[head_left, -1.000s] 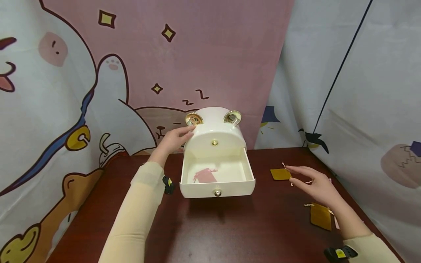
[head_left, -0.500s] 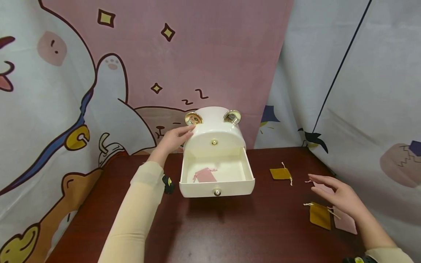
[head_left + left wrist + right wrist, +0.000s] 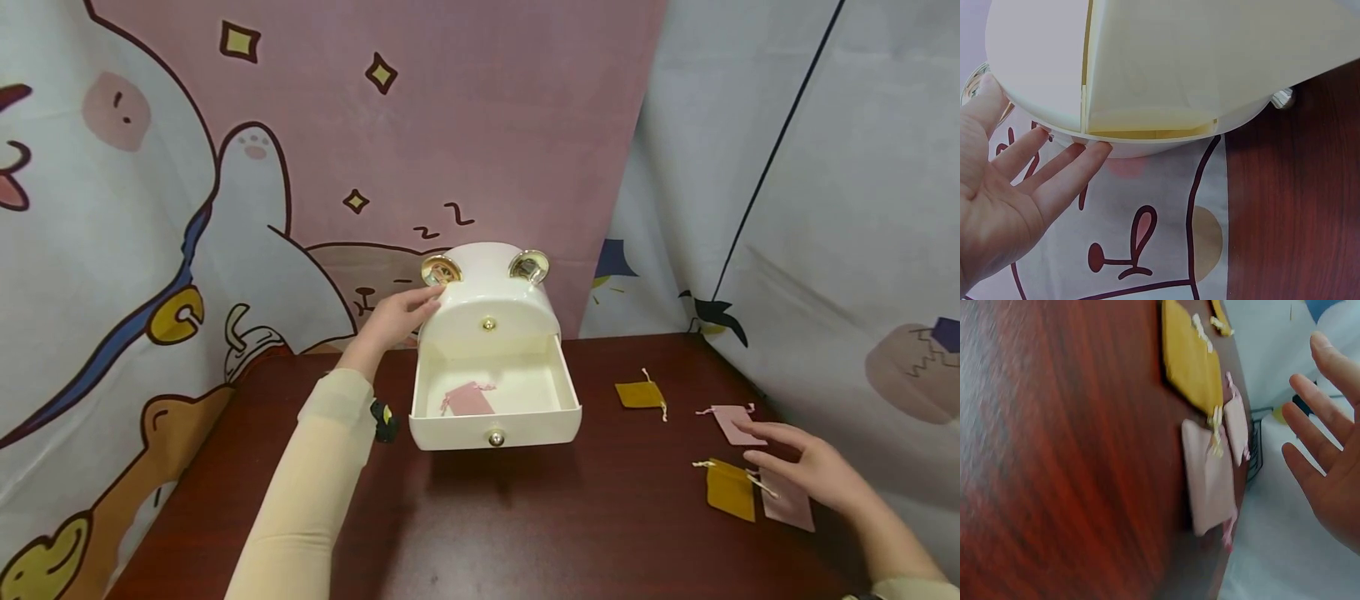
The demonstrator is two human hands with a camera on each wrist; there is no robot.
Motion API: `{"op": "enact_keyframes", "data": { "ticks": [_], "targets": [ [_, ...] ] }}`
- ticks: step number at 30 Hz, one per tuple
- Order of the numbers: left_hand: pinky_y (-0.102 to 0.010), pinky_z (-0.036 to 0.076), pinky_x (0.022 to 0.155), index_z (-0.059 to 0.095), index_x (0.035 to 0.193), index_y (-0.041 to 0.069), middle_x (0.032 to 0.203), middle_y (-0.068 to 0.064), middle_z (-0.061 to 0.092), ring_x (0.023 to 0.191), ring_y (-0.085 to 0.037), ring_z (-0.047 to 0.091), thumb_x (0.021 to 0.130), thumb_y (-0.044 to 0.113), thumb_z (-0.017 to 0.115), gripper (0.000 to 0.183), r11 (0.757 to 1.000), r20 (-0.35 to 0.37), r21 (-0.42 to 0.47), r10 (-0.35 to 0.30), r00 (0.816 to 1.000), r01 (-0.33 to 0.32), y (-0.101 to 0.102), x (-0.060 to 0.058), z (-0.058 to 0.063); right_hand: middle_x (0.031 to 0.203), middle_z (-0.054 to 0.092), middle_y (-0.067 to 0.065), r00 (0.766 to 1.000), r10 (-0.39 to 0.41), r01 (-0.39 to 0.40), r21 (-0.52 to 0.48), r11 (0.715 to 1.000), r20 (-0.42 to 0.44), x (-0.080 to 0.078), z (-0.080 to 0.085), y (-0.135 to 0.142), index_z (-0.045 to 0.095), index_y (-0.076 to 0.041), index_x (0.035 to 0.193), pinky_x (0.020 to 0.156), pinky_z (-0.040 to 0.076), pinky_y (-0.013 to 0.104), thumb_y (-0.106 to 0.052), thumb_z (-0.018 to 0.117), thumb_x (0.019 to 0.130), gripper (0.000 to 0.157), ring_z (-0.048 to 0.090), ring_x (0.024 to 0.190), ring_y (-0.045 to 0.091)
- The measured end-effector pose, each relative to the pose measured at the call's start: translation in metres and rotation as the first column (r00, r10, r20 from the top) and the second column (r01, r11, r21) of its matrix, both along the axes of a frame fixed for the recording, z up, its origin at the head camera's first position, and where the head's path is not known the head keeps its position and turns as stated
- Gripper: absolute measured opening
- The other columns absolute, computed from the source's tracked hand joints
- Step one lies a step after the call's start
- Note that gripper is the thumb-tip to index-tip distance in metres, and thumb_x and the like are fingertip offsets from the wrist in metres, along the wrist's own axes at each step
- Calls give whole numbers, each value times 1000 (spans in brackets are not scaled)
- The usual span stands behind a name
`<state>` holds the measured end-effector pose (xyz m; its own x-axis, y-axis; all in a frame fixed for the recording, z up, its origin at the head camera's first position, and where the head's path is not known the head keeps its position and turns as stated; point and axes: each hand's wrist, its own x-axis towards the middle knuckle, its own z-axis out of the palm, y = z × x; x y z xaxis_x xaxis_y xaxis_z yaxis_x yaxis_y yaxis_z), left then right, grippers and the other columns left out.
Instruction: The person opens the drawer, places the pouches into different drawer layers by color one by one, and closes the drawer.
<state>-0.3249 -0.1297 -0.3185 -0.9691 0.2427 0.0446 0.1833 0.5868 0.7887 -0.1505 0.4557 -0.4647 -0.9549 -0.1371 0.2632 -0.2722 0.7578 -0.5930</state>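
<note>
A glossy white box [image 3: 491,283] with two gold ears stands at the back of the table. Its lower drawer [image 3: 442,433] is pulled out, and a small pink drawstring pouch [image 3: 468,400] lies inside at the left. With extended fingers my left hand [image 3: 392,323] rests on the box's left side; the left wrist view shows its fingertips [image 3: 1099,149] on the casing. At the right, my right hand [image 3: 813,471] hovers with loose fingers over two pink pouches, the farther one [image 3: 726,421] and the nearer one [image 3: 791,507], holding nothing. Beside the latter lies a mustard pouch [image 3: 730,490].
Another mustard pouch [image 3: 637,395] lies farther back, between the box and the pink pouches. The dark red table [image 3: 570,525] ends at a printed cloth backdrop [image 3: 510,125] behind and a pale cloth wall [image 3: 810,250] on the right.
My right hand has moved right and toward me, from beside the far mustard pouch to above the pink pouches, uncovering the farther pink one. The left hand has stayed on the box.
</note>
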Motion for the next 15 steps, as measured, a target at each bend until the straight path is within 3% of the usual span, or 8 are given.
{"op": "enact_keyframes", "data": {
  "ticks": [7,15],
  "targets": [
    [-49,57,83,49,147,36,149,-8,46,112,-32,60,101,44,54,47,1000,6,13,4,1000,-4,0,1,0,121,53,-33,998,-20,19,10,1000,67,6,-11,16,64,-3,132,75,33,3,-21,76,90,47,37,104,-26],
    [-48,58,82,49,147,35,149,-7,46,113,-32,60,101,44,54,47,1000,1,9,5,1000,-5,0,-1,-1,117,51,-31,979,-91,73,103,992,185,11,-22,32,64,-5,133,71,41,19,-33,74,91,51,35,97,-25]
  ]
}}
